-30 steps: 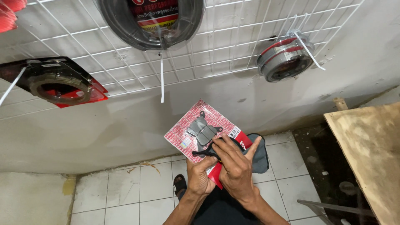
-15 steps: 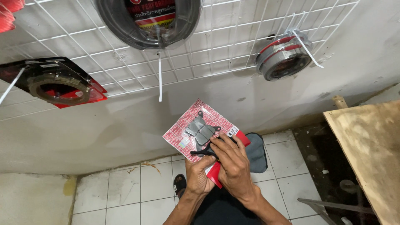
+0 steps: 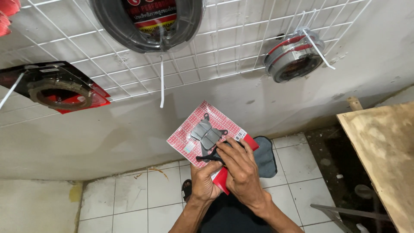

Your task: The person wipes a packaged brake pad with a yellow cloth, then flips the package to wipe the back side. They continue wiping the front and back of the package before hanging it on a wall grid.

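Note:
I hold a red blister card point(image 3: 195, 134) with two grey brake pads point(image 3: 207, 134) sealed on its front, raised in front of the wall. My left hand point(image 3: 204, 183) grips the card's lower edge from below. My right hand point(image 3: 239, 170) lies over the card's lower right part, its fingertips pressing on the plastic next to the pads. A thin black strip point(image 3: 208, 158) crosses the card between my two hands.
A white wire grid point(image 3: 228, 47) on the wall carries a packaged black tyre point(image 3: 146, 21), a red-backed sprocket pack point(image 3: 58, 88) and a clear pack of round parts point(image 3: 295, 54), tied with white zip ties. A wooden board point(image 3: 384, 159) stands at right. White floor tiles point(image 3: 142, 194) below.
The card and both hands have shifted slightly left and down in view; my right fingers have moved a little over the card's lower part.

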